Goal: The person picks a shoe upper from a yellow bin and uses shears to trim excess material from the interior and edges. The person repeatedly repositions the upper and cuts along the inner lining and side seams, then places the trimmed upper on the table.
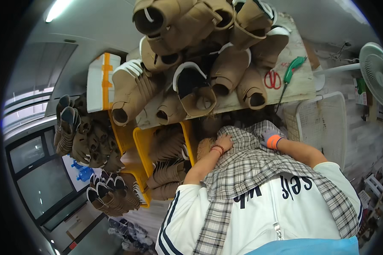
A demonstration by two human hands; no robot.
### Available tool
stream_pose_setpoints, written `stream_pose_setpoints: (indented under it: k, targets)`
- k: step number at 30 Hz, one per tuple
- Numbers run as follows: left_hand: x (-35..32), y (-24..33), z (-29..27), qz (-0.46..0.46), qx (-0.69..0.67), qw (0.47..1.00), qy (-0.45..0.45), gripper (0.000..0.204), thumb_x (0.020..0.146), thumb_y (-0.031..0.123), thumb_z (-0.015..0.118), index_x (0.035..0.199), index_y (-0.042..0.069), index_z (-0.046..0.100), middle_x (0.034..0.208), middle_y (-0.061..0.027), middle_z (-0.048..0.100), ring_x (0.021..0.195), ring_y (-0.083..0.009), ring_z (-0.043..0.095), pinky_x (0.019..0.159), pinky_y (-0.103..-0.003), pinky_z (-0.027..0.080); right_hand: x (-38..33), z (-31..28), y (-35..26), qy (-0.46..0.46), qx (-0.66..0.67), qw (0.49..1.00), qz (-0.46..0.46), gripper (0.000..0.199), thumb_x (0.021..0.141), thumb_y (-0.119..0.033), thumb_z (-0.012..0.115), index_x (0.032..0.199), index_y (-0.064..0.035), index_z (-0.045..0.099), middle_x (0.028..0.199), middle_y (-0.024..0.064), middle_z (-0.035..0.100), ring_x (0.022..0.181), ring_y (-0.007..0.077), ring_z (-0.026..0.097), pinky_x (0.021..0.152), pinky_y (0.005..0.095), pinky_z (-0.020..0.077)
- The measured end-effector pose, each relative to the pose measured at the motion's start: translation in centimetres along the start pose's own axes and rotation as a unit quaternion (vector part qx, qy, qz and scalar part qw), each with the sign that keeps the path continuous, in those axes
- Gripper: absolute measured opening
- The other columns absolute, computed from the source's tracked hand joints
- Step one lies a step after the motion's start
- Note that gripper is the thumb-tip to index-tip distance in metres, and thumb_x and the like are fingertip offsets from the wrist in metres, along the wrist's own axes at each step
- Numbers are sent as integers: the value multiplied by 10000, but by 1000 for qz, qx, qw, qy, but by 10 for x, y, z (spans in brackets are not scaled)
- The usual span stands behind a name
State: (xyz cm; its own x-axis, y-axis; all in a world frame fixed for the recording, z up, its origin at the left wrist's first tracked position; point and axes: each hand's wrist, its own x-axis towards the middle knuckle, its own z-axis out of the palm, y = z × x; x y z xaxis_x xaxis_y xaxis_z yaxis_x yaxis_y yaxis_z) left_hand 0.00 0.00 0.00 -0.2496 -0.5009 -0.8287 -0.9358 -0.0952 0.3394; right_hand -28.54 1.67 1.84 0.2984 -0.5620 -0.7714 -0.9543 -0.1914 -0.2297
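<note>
Under both hands (225,143) (270,138) lies the checked apron (247,159).

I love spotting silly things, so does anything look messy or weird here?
The brown shoe parts lie heaped every which way on the worktable, so they look messy. Also, the right hand seems to wear a glove with an orange cuff, while the left hand has none: a funny mismatch.

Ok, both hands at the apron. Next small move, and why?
I'd probably lift the gloved right hand toward the green tool: neither that hand nor the left hand visibly holds anything beyond the apron, and the tool lies on the table's right side.
</note>
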Motion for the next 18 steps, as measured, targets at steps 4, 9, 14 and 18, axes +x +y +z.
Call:
stream_pose_setpoints:
  k: [4, 9, 14, 18]
  targets:
    - [31, -33, -1, -34, -52, 997, -38, 646, 844, 364, 585, 1427, 238, 337, 1495, -194, 196, 1334, -422, 264, 1085, -504, 280, 28, -22, -41, 126, -22, 981, -143, 566, 801, -470, 592, 1227, -97, 562, 1303, 128, 511, 1216, 329, 451, 972, 453, 368]
    - [57, -26, -14, -36, -67, 997, -32, 752, 804, 433, 631, 1443, 219, 300, 1484, -224, 211, 1336, -431, 256, 1087, -491, 285, 77, 21, -34, 105, 48, 961, -252, 438, 815, -405, 599, 1121, -93, 632, 1181, 139, 590, 1124, 335, 514, 934, 443, 395]
    - [106, -38, -17, -5, -65, 997, 31, 644, 798, 455, 634, 1314, 108, 465, 1419, -241, 321, 1284, -427, 321, 1020, -511, 336, 126, 6, -12, 97, 100, 940, -311, 369, 831, -386, 551, 1006, -85, 674, 1011, 140, 635, 948, 336, 567, 833, 448, 432]
    - [122, -47, -30, -14, -73, 992, 103, 611, 767, 543, 635, 1092, 26, 627, 951, -220, 648, 885, -328, 627, 818, -407, 491, 140, 19, 12, 169, 119, 925, -320, 319, 830, -305, 554, 1003, -60, 665, 994, 156, 630, 905, 340, 575, 807, 428, 448]
